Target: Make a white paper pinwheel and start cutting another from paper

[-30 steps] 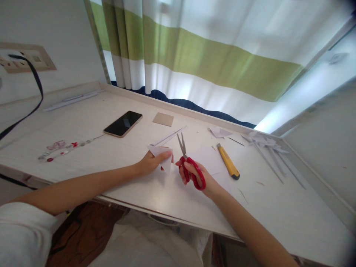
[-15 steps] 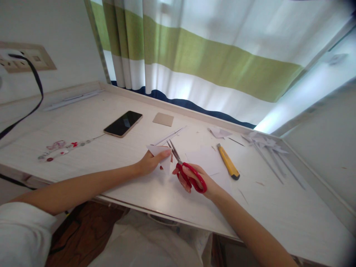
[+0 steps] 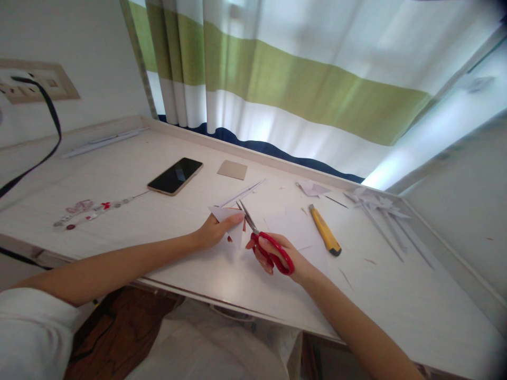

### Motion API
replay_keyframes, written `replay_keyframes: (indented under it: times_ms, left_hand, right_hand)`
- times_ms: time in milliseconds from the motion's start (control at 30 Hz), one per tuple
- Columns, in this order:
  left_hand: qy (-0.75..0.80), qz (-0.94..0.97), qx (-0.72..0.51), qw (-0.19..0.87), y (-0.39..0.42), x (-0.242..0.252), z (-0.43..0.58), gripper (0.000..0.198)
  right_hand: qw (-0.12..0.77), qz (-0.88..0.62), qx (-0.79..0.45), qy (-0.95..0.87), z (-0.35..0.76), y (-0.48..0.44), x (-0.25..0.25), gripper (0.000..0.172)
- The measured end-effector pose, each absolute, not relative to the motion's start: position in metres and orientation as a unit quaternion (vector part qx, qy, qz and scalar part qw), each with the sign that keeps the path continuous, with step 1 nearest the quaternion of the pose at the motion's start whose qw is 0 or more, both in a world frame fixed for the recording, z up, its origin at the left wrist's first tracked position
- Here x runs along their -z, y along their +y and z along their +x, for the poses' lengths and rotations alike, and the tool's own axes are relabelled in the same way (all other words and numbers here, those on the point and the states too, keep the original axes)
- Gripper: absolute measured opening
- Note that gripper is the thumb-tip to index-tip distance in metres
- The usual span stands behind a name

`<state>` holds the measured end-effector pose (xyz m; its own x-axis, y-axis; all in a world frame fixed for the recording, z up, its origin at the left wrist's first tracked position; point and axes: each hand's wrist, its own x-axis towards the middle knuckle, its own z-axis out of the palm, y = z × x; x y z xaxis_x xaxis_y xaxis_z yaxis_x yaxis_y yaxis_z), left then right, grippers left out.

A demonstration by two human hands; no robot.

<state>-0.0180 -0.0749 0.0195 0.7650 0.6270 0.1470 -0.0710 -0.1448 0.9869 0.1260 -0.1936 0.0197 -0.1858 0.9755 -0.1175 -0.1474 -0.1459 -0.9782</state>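
My left hand [image 3: 216, 230] pinches a folded white paper triangle [image 3: 236, 236], thumb on top, above the front of the white table. My right hand [image 3: 279, 253] has its fingers in the red handles of a pair of scissors [image 3: 254, 228]. The scissor blades are slightly apart and point up and left, at the right corner of the paper by my left thumb. White paper sheets [image 3: 293, 227] lie beyond my right hand. A yellow cutter [image 3: 325, 230] rests to their right.
A phone [image 3: 176, 176] with a beaded strap [image 3: 95, 211] lies at the left, beside a beige square card [image 3: 232, 170]. Folded paper pinwheels [image 3: 380, 206] on sticks are at the right. A raised edge borders the table below the curtain [image 3: 277, 74].
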Motion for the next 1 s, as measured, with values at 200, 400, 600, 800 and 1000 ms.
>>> replay_keyframes:
  times_ms: [200, 400, 600, 800, 1000]
  left_hand:
    - [0.199, 0.702, -0.283, 0.622, -0.0759, -0.0217, -0.0180, 0.035]
    - [0.193, 0.701, -0.284, 0.625, -0.0745, -0.0189, -0.0185, 0.033]
    - [0.191, 0.697, -0.284, 0.630, -0.0752, -0.0181, -0.0186, 0.032]
    - [0.182, 0.696, -0.283, 0.634, -0.0744, -0.0169, -0.0186, 0.033]
    - [0.175, 0.695, -0.285, 0.637, -0.0736, -0.0145, -0.0181, 0.033]
  right_hand:
    - [0.457, -0.445, -0.614, -0.465, 0.1259, -0.1940, -0.0203, 0.034]
    - [0.455, -0.442, -0.615, -0.468, 0.1244, -0.1946, -0.0233, 0.032]
    - [0.455, -0.440, -0.617, -0.468, 0.1246, -0.1948, -0.0223, 0.031]
    - [0.456, -0.440, -0.618, -0.466, 0.1254, -0.1948, -0.0214, 0.030]
    - [0.456, -0.438, -0.623, -0.460, 0.1262, -0.1941, -0.0204, 0.031]
